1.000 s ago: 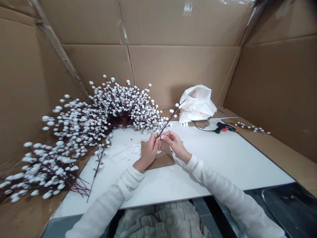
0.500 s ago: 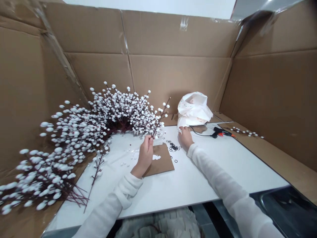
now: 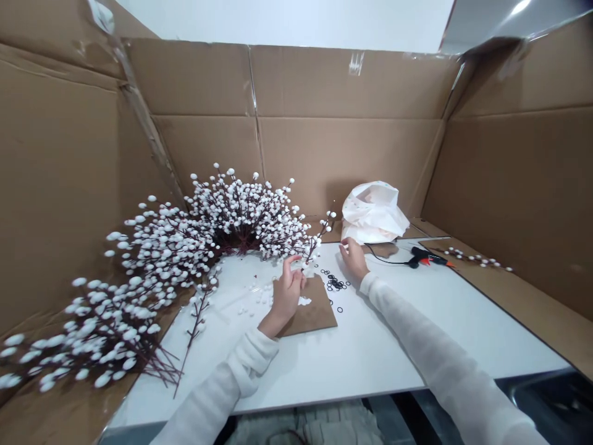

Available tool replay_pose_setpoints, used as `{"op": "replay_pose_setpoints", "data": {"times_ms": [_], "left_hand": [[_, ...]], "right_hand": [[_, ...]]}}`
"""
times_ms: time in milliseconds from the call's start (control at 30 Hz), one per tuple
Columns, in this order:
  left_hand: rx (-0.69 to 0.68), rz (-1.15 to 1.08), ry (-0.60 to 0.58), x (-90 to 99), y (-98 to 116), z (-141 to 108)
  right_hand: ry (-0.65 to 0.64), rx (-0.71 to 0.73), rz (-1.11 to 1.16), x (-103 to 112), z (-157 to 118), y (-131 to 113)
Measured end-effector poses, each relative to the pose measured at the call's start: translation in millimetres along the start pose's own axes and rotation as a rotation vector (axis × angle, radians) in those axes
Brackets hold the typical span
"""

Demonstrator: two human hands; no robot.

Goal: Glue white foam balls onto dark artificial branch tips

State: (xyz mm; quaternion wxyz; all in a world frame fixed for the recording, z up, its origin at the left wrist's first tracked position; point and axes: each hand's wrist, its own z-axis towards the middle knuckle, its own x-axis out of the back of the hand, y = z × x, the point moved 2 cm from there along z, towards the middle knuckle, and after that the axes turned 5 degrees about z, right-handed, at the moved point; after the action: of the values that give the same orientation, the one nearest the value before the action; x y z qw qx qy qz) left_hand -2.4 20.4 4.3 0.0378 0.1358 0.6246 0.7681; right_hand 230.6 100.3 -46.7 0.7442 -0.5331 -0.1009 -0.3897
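My left hand point(image 3: 288, 293) is over the brown cardboard piece point(image 3: 317, 312), its thumb and fingers closed round the lower end of a white berry branch point(image 3: 320, 238). The index finger is raised and bent. That branch leans up and to the right, with white berries near its tip. My right hand point(image 3: 354, 259) is at the front of the crumpled white bag point(image 3: 374, 213), fingers curled together; what they hold, if anything, is too small to make out. Several black rings point(image 3: 336, 283) lie between the hands. White blobs point(image 3: 304, 301) are on the cardboard.
Bunches of white berry branches point(image 3: 241, 210) fan along the back and left. One single branch point(image 3: 197, 321) lies at the table's left. To the right are a black and orange glue gun point(image 3: 428, 258) and another berry branch point(image 3: 477, 258). Cardboard walls point(image 3: 347, 142) enclose the white table point(image 3: 370, 352).
The branch in my left hand has tipped further to the right and lower, and the left index finger has lifted. My right hand stays by the bag. The whole view has shifted slightly.
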Motion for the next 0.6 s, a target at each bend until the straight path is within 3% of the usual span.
{"op": "replay_pose_setpoints", "data": {"times_ms": [133, 200, 300, 600], "left_hand": [[0.014, -0.022, -0.025, -2.2, 0, 0], [0.040, -0.049, -0.059, -3.8, -2, 0], [0.065, -0.095, -0.096, -6.1, -3, 0], [0.084, -0.155, -0.148, -12.2, -3, 2]], "right_hand": [[-0.087, 0.076, 0.277, 0, -24, -34], [-0.125, 0.055, 0.576, 2, -37, -50], [-0.188, -0.020, 0.779, 5, -53, -69], [-0.340, -0.128, 1.138, 3, -70, -82]]}}
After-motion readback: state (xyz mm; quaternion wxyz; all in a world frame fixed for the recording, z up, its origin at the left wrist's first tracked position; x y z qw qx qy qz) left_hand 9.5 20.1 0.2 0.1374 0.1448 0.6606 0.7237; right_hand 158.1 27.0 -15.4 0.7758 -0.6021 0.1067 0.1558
